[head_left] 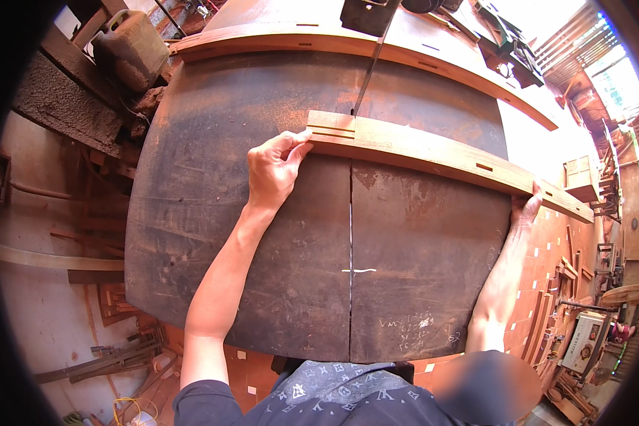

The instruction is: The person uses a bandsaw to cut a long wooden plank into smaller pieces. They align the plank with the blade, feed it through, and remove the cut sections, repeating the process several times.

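A long squared wooden beam (426,148) lies crosswise on the dark metal saw table (263,263). Slots are cut in its left end, and small mortises show along its top. My left hand (275,167) pinches that left end between thumb and fingers. Toward the other end, past the table's right edge, my right hand (527,206) grips the beam with its fingers partly hidden behind it. A thin upright bandsaw blade (370,71) comes down at the beam's far side, close to the slotted end. Whether blade and wood touch I cannot tell.
Another mortised beam (277,44) lies across the far side. A dark guide housing (369,15) hangs above the blade. At the far left sits a dirty plastic jerrycan (129,51). Timber strips (539,323) lie on the tiled floor at right, near a boxy machine (586,341).
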Available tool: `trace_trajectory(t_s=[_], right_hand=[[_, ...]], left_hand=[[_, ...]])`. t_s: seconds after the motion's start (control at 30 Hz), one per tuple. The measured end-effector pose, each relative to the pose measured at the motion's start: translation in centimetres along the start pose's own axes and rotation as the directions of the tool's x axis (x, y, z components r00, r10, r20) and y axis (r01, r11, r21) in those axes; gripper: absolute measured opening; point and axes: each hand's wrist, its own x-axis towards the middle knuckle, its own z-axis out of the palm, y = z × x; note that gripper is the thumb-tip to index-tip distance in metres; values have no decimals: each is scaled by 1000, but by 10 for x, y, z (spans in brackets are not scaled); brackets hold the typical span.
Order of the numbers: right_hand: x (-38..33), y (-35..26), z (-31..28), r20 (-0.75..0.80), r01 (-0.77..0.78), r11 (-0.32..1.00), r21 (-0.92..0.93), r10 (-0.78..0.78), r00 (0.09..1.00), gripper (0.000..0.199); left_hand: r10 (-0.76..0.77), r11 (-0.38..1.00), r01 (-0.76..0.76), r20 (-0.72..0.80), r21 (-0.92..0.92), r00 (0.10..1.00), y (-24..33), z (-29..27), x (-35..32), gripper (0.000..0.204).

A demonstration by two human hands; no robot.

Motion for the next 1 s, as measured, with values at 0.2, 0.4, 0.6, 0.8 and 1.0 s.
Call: trace_trajectory(t_s=[0.2,0.4,0.6,0.8,1.0], right_hand=[[4,1,-2,-1,1,1000,1,-1,1000,35],[-4,1,4,-4,-4,1000,-10,4,1000,39],[-8,-1,7,-11,5,1000,-18,-6,1000,39],[-6,1,5,-13,15,1000,-8,-15,1000,36],[-1,1,-1,-12,14,1000,8,-14,1000,34]], left_hand=[[30,999,-30,-1,21,1000,1,0,0,17],[14,1000,-14,-2,-4,1000,0,-1,0,18],[-16,1000,16,0,-4,1000,1,0,1,18],[-9,1000,9,0,14,1000,0,0,1,16],[-32,999,32,-1,8,999,1,2,3,19]])
